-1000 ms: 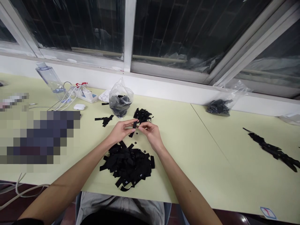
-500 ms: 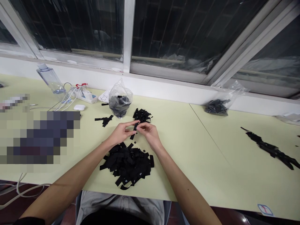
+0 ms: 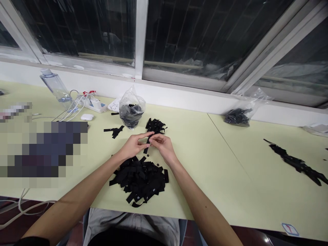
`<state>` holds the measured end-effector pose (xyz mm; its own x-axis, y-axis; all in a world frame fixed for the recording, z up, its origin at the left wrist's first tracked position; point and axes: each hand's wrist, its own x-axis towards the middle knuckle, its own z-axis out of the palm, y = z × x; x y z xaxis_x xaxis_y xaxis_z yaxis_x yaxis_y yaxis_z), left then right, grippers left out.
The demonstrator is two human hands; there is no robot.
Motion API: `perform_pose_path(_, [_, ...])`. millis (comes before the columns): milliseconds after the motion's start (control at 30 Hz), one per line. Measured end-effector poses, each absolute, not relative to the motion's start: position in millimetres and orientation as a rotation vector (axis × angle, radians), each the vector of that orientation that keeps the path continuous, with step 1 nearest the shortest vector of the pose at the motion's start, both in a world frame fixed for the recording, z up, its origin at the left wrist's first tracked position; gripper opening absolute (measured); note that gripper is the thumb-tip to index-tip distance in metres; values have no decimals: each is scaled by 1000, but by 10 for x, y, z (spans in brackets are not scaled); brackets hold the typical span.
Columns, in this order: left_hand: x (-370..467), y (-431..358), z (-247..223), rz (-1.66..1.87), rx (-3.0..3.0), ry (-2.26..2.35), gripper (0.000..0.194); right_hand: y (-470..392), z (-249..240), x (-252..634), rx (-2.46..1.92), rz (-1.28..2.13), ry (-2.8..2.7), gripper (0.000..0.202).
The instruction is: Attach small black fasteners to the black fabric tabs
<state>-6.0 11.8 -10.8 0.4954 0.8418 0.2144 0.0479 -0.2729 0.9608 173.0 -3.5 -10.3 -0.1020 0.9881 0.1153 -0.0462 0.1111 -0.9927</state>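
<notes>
My left hand (image 3: 133,145) and my right hand (image 3: 163,145) meet over the table, both closed on one short black strip (image 3: 146,149), whose lower end sticks out beneath the fingers. A large heap of black strips (image 3: 143,179) lies nearer me, below the hands. Just beyond my fingertips is a smaller pile of black strips (image 3: 156,125). Two small black rings, one of them a ring (image 3: 148,155) near the strip's end, rest on the table between the hands and the large heap.
Behind the hands stands a clear bag (image 3: 132,111) of black pieces. Loose strips (image 3: 114,131), a white case (image 3: 87,117), a power strip (image 3: 94,104) and a bottle (image 3: 56,87) are at the left. Another bag (image 3: 238,116) and a row of strips (image 3: 297,162) lie right.
The strip between my fingers has tilted slightly, and a small black ring seen by my fingertips before is no longer visible. Both hands stay nearly in place.
</notes>
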Motion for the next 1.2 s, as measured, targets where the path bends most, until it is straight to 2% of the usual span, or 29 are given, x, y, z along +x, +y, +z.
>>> perform_pose_path(1200, [-56, 98, -116, 918, 1792, 767, 56, -38, -141, 1686, -1099, 1298, -1186, 22])
